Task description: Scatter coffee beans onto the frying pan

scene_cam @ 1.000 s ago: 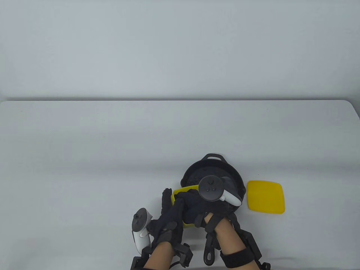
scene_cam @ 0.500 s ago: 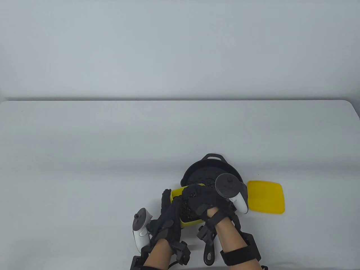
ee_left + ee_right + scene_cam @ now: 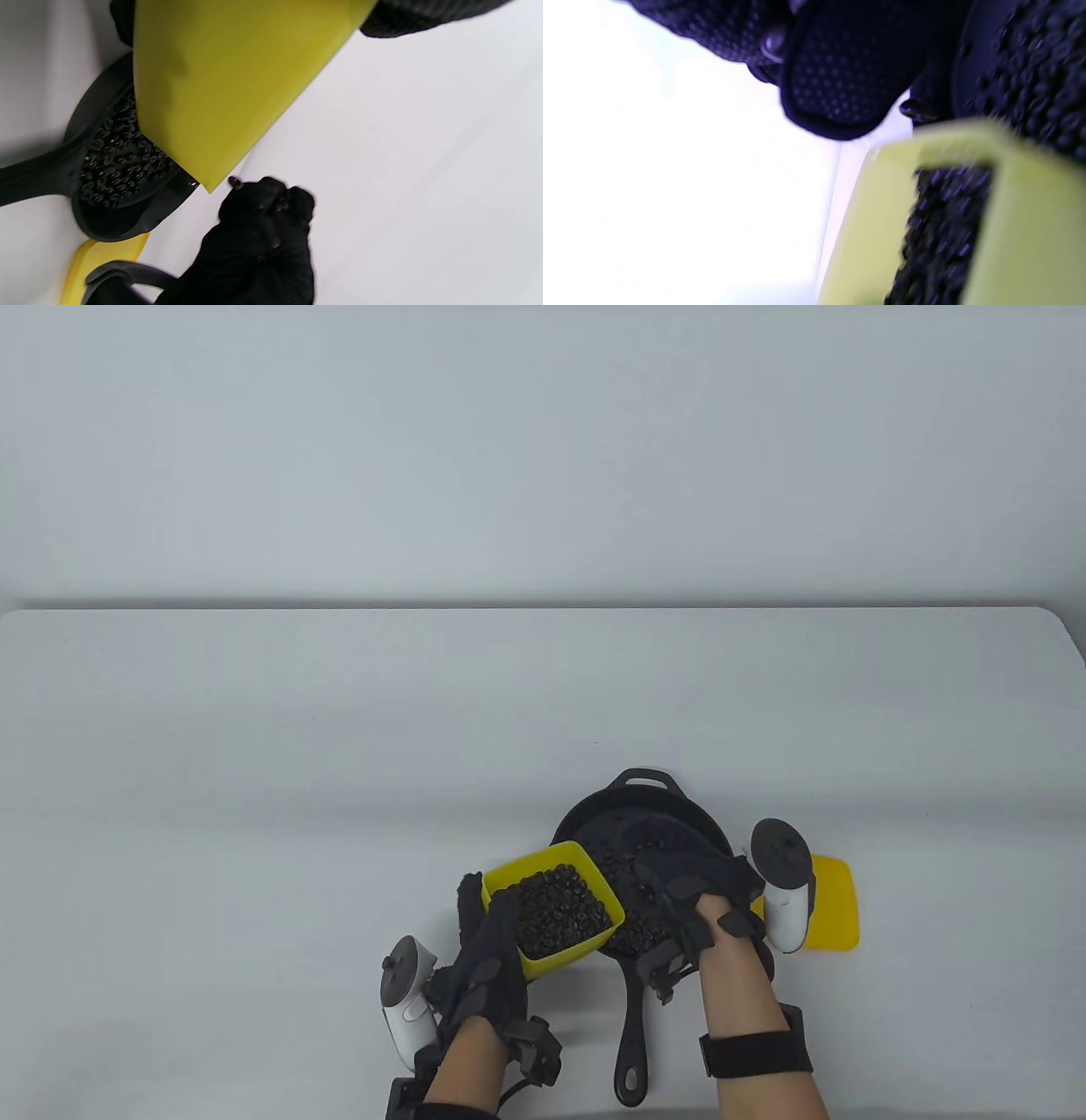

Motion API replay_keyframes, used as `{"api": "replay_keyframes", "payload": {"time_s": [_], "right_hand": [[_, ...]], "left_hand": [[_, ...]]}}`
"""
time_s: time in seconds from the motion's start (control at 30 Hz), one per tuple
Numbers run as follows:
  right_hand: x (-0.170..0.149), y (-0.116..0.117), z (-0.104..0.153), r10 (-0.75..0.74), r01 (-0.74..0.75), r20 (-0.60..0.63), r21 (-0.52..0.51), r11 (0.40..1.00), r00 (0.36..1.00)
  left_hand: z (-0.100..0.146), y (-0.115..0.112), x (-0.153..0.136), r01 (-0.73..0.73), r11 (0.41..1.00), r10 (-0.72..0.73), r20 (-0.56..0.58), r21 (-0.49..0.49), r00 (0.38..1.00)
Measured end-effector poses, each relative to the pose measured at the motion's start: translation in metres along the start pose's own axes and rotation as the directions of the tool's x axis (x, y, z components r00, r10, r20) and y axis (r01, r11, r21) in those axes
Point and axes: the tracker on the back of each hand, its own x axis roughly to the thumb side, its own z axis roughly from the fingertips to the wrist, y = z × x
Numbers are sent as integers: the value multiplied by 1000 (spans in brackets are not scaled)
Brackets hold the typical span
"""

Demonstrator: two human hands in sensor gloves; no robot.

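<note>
Coffee beans (image 3: 562, 909) are filling a yellow tub (image 3: 553, 906), which the left hand (image 3: 487, 959) is gripping by its near wall and holding raised over the left rim of the frying pan (image 3: 638, 814). That placement looks deliberate: anything spilling from the tub should be landing in the pan rather than on the counter (image 3: 254, 780). The right hand (image 3: 697, 889) is hovering over the pan's middle with its fingers bunched together, seemingly pinching beans and letting them fall; one bean (image 3: 234, 182) is showing at its fingertips in the left wrist view. Beans already in the pan (image 3: 116, 163) are lying in a loose single layer, small, dark, glossy ovals. A yellow lid (image 3: 833, 912) is lying just right of the pan, partly under the right hand's tracker (image 3: 782, 882).
</note>
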Motion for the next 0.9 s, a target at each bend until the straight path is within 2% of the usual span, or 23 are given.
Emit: {"api": "replay_keyframes", "payload": {"time_s": [0.1, 0.17, 0.3, 0.4, 0.47, 0.53, 0.63, 0.7, 0.77, 0.83, 0.9], "right_hand": [[-15, -13, -3, 119, -126, -92, -75, 989, 989], [-28, -14, -7, 197, -209, -176, -52, 977, 964], [-37, -10, -11, 211, -225, -234, -32, 974, 949], [-36, -9, -12, 164, -170, -191, -19, 985, 968], [-37, -9, -11, 56, -59, -152, -17, 998, 987], [-40, -11, -10, -13, 10, -129, -21, 1000, 992], [-45, -13, -10, -134, 138, -84, 39, 990, 987], [-45, -17, -8, -147, 149, -68, 35, 988, 987], [-41, -21, -3, -88, 87, -76, -14, 996, 993], [-33, -24, 2, 69, -75, -96, -53, 996, 993], [-23, -22, 6, 205, -207, -125, 2, 978, 971]], "left_hand": [[1, 3, 1, -43, 999, 42, 22, 15, 999], [1, 3, 1, -64, 998, 64, 30, 19, 997], [1, 3, 2, -66, 998, 65, 35, 12, 997], [1, 4, 1, -63, 998, 62, 36, 13, 997], [1, 4, 1, -66, 998, 66, 37, 12, 997], [0, 3, 1, -69, 998, 68, 35, 6, 997], [0, 2, 1, -70, 998, 70, 36, -5, 997], [-1, 2, 0, -69, 998, 69, 38, -9, 997], [-1, 2, 1, -69, 998, 69, 40, -12, 997], [-1, 3, 1, -55, 998, 56, 43, -11, 998], [-1, 3, 1, -42, 999, 43, 43, -10, 998]]}}
